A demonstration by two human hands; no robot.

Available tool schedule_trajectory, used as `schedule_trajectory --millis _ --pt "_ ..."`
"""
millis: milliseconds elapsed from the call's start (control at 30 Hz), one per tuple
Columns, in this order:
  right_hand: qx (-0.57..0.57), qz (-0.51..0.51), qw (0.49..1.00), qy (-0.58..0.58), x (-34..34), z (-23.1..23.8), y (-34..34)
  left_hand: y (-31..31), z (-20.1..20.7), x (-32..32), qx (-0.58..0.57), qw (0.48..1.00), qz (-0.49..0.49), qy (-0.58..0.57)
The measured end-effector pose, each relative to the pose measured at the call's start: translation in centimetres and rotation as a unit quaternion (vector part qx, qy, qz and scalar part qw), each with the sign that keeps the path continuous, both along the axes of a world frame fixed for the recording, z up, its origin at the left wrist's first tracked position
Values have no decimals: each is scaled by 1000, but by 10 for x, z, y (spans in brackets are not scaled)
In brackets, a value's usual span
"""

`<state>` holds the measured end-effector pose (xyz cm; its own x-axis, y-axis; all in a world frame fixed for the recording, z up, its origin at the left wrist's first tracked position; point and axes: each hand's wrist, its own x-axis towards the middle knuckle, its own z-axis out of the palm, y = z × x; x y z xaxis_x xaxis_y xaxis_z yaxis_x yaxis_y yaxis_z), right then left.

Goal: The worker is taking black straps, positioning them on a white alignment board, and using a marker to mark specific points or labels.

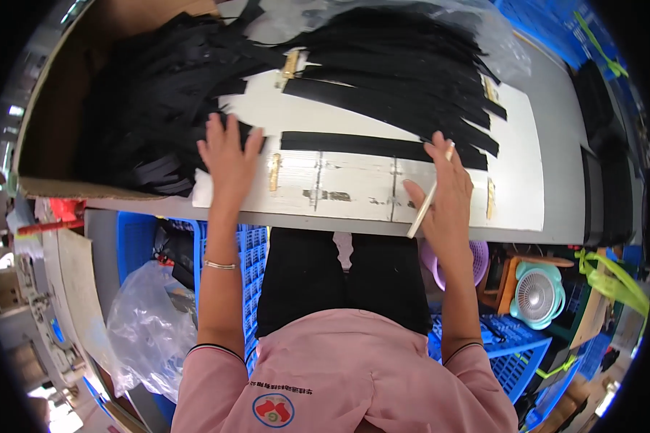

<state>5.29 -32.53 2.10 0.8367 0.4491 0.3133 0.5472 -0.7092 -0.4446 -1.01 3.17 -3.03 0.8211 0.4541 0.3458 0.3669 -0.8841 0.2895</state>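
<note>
Under the right hand (pixel 449 191) runs a black strip (pixel 354 145).

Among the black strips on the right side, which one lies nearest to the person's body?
The lowest strip on the white board: a white gap separates its left part from the overlapping strips beyond.
</note>
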Motion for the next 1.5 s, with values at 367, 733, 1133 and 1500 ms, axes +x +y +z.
schedule_trajectory --millis 367,733,1133,1500 --pt "-77 -68 994 -24 82 -18 0 -72 23 1 -258 954 -70 -138" --pt "58 55 996 -26 -4 -9 9 -34 39 -61 -135 977 -160 -43" --pt "41 174 984 -19 -15 -23 58 22 20 -10 -48 993 -57 -88" --pt "222 112 952 -181 -56 -22 41 -113 63 -8 -226 917 -327 -17"
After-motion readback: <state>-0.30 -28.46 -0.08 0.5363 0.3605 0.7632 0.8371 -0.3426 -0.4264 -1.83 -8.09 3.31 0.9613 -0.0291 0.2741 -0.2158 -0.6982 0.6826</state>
